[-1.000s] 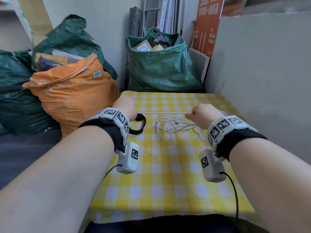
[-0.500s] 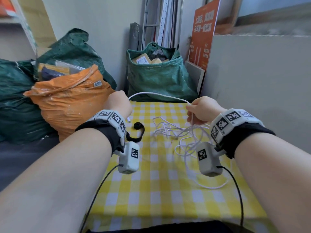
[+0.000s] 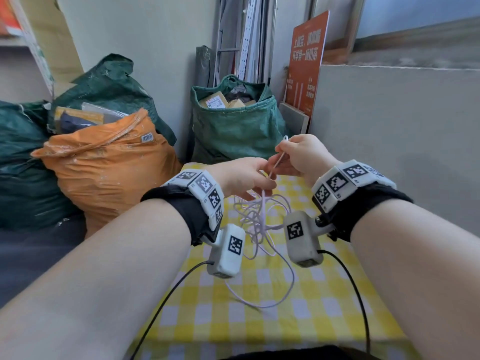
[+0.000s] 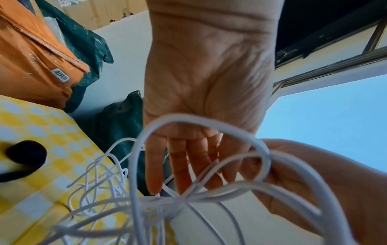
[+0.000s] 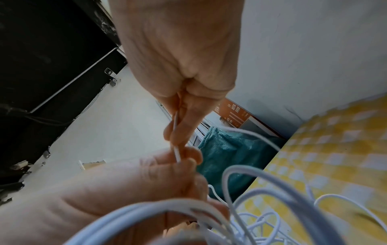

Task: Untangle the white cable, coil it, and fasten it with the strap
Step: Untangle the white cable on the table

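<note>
The white cable (image 3: 262, 222) hangs as a loose tangle from both raised hands down to the yellow checked table (image 3: 259, 328). My right hand (image 3: 281, 149) pinches the cable near its end between thumb and forefinger, seen close in the right wrist view (image 5: 177, 132). Just below it, my left hand (image 3: 265, 175) holds the same strand, with its fingers at the cable (image 5: 178, 157). Loops of cable (image 4: 182, 116) cross in front of the left palm. The black strap (image 4: 25, 155) lies on the table to the left; in the head view my left wrist hides it.
An orange sack (image 3: 109, 165) and dark green bags stand left of the table. A green bag of boxes (image 3: 239, 126) is behind its far edge. A grey panel (image 3: 389, 139) runs along the right side, with an orange sign (image 3: 306, 61) behind it.
Both hands have risen off the table and come together. The left hand moved right, away from the strap, and the cable tangle now hangs lifted between them.
</note>
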Motion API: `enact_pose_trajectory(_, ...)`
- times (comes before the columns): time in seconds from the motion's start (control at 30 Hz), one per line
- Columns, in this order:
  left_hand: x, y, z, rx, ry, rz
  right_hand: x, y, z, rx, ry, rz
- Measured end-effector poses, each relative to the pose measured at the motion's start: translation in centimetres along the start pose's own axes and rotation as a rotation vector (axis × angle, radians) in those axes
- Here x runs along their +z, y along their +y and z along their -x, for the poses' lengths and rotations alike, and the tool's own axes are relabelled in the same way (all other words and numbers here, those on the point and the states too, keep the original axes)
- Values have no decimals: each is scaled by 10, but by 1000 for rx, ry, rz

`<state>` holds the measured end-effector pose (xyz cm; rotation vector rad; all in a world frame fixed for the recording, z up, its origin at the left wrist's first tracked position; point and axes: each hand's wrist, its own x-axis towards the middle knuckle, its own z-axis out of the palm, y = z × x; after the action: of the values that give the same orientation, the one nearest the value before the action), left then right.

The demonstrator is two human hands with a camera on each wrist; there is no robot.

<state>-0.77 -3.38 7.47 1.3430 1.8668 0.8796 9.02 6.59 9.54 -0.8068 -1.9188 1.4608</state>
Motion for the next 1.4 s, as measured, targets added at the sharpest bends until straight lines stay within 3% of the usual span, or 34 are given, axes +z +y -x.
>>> enact_pose_trajectory(0.1, -2, -6, -3, -16, 3, -215, -7, 0, -2, -11, 134, 18)
enact_pose_trajectory(0.2, -12, -16, 0, -97, 29, -369, -28, 3, -9, -39, 313, 206)
enact_pose_trajectory(0.3, -23, -20, 7, -155, 88, -442, -40, 10, -13, -23, 386, 448)
enact_pose_trajectory(0.43, -34, -24, 16, -219, 140, -825, -48, 23, -11, 131, 430, 648)
enact_pose_trajectory(0.5, -40, -32, 19, -238, 149, -894, -56, 29, -11, 176, 408, 741)
enact_pose_trajectory(0.6, -46, -37, 23, -242, 140, -833, -63, 32, -9, 206, 475, 729)
enact_pose_trajectory(0.8, -45, -31, 19, -84, 265, -782, -61, 26, 2, -175, 736, 496)
enact_pose_trajectory(0.9, -43, -31, 19, -86, 270, -804, -63, 22, 7, -166, 816, 441)
enact_pose_trajectory(0.97, -43, -35, 17, -117, 228, -832, -65, 24, 4, -1, 680, 531)
enact_pose_trajectory(1.03, -41, -36, 17, -138, 187, -863, -65, 33, 0, 224, 420, 730)
enact_pose_trajectory(1.1, -38, -34, 18, -127, 147, -846, -61, 37, 2, 323, 282, 865)
enact_pose_trajectory(1.17, -32, -29, 18, -91, 111, -831, -53, 39, 1, 274, 233, 981)
enact_pose_trajectory(1.23, -26, -25, 17, -49, 96, -857, -41, 39, -1, 133, 117, 972)
enact_pose_trajectory(1.3, -22, -22, 14, -5, 116, -868, -24, 33, 4, 43, -60, 767)
enact_pose_trajectory(1.4, -13, -19, 9, 62, 149, -838, 4, 23, 15, 50, -276, 495)
